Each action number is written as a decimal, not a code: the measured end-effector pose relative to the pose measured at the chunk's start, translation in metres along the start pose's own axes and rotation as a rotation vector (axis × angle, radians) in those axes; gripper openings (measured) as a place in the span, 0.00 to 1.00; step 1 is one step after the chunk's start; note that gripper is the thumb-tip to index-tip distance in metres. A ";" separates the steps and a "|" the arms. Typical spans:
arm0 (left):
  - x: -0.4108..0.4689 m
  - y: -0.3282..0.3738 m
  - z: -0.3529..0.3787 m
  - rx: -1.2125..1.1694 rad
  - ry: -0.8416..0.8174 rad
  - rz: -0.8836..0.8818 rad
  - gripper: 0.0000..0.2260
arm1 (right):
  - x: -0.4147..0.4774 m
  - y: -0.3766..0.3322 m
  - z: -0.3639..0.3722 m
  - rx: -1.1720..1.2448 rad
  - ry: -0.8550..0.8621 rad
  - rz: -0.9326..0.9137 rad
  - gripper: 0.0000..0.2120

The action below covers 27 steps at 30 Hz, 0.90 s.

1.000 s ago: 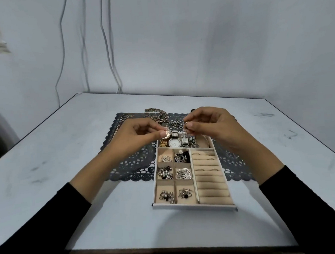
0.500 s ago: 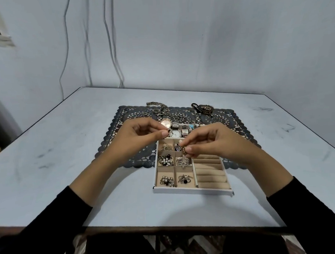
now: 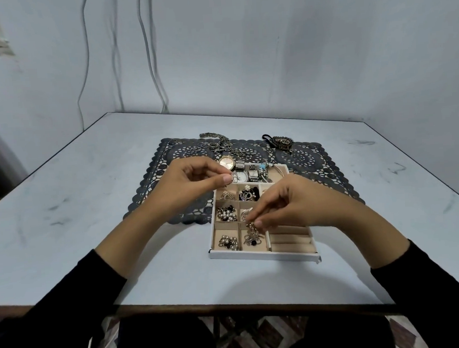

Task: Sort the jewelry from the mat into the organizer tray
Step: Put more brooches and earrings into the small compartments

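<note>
**Both hands pinch small pieces over the tray**

The right hand pinches a small dangling metal piece between thumb and fingertips. It hangs directly above the nearest compartment in the second column of the organizer tray. A silvery brooch with a black stone lies in that compartment; whether the two touch cannot be told. The left hand pinches a small silvery piece in the air over the tray's far left corner, in front of the watches.

All six small square compartments hold jewelry. The near left one has a pearl cluster. The middle row holds pearls with black beads and a silvery leaf-shaped brooch, which the right hand partly hides. The far row has a silver piece and a black-and-pearl piece. The beige ring rolls fill the right side, partly under the right hand. The long far compartment holds three watches, a turquoise bead and a thin bangle.

The tray's far end overlaps the dark lace mat. Loose rings, a chain and a dark ornate piece lie on the mat beyond the tray. Everything rests on a pale grey table.
</note>
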<state>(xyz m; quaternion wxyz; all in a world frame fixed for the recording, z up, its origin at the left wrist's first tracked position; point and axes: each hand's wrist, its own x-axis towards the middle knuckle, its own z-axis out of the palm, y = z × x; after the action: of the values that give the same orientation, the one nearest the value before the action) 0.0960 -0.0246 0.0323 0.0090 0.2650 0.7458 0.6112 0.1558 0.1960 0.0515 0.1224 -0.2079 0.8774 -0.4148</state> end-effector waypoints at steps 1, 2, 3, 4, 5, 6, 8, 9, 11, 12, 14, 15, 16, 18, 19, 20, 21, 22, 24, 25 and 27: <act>0.000 0.000 0.000 0.001 0.002 0.002 0.05 | 0.000 -0.001 -0.001 -0.013 -0.012 0.006 0.09; 0.000 -0.001 0.000 0.005 0.004 0.004 0.05 | 0.000 -0.002 -0.001 -0.017 -0.022 0.012 0.09; 0.000 -0.001 0.000 0.009 0.004 0.006 0.05 | 0.000 -0.003 -0.002 -0.016 -0.030 0.019 0.09; 0.000 -0.001 0.001 0.014 0.003 0.008 0.05 | 0.000 -0.004 -0.002 -0.016 -0.036 0.024 0.09; 0.000 -0.001 0.001 0.018 0.000 0.010 0.05 | 0.000 -0.005 -0.002 -0.015 -0.043 0.030 0.08; 0.000 0.000 0.001 0.022 -0.005 0.011 0.05 | 0.000 -0.005 -0.003 -0.014 -0.053 0.037 0.08; -0.001 0.000 0.001 0.022 -0.010 0.009 0.05 | 0.000 -0.007 -0.003 -0.018 -0.074 0.055 0.08; -0.001 0.000 0.001 0.022 -0.010 0.009 0.05 | -0.001 -0.008 -0.002 -0.028 -0.082 0.060 0.08; -0.001 0.001 0.001 0.021 -0.008 0.008 0.05 | 0.000 -0.010 -0.002 -0.084 -0.087 0.051 0.08; -0.001 0.001 0.001 0.021 -0.006 0.007 0.05 | 0.001 -0.011 -0.001 -0.121 -0.086 0.043 0.08; -0.001 0.000 0.001 0.024 -0.003 0.009 0.05 | 0.003 -0.013 0.000 -0.168 -0.086 0.042 0.07; -0.001 0.000 0.001 0.024 -0.003 0.011 0.06 | 0.004 -0.014 0.001 -0.183 -0.089 0.045 0.07; -0.001 0.000 0.001 0.025 -0.004 0.012 0.06 | 0.005 -0.015 0.001 -0.203 -0.093 0.045 0.07; -0.002 0.000 0.001 0.028 -0.009 0.014 0.05 | 0.006 -0.017 0.002 -0.254 -0.099 0.046 0.06; -0.002 0.000 0.001 0.030 -0.011 0.014 0.05 | 0.007 -0.018 0.003 -0.273 -0.098 0.050 0.06; -0.002 0.000 0.002 0.033 -0.015 0.016 0.05 | 0.007 -0.018 0.004 -0.287 -0.097 0.057 0.07; -0.002 0.000 0.001 0.035 -0.017 0.019 0.04 | 0.008 -0.019 0.005 -0.300 -0.097 0.062 0.07; -0.001 0.000 0.001 0.037 -0.020 0.022 0.04 | 0.008 -0.019 0.005 -0.318 -0.095 0.064 0.06; -0.002 0.000 0.001 0.042 -0.025 0.030 0.04 | 0.009 -0.019 0.006 -0.353 -0.092 0.060 0.06; -0.002 0.000 0.002 0.045 -0.027 0.033 0.05 | 0.010 -0.019 0.006 -0.357 -0.092 0.058 0.06; -0.003 0.000 0.002 0.047 -0.031 0.035 0.05 | 0.008 -0.017 0.003 -0.317 -0.094 0.053 0.07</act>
<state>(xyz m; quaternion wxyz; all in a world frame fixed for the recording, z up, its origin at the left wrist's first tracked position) 0.0990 -0.0239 0.0308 0.0036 0.2874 0.7549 0.5895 0.1544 0.1805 0.0621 0.1399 -0.2206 0.9303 -0.2577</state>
